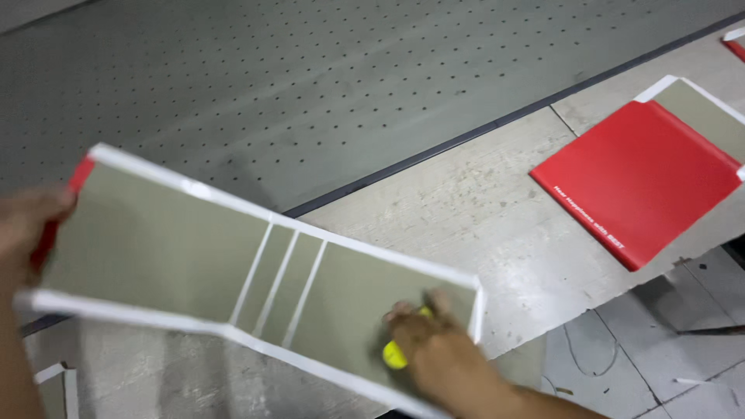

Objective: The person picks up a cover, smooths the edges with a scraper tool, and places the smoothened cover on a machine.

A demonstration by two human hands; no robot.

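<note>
Open book cover held flat between my two hands, inside face up.

I see the grey board cover (194, 256) stretching from upper left to lower right, its long axis running hand to hand, above the worn table (481, 209). My left hand (27, 225) clasps the far left end, fingers wrapped over the red edge. My right hand (431, 341) presses on the right panel, closed around one small yellow tool (394, 355). Count: two large panels and two narrow spine strips. One finished red cover (640, 178) lies well apart, nearer my right hand.
</note>
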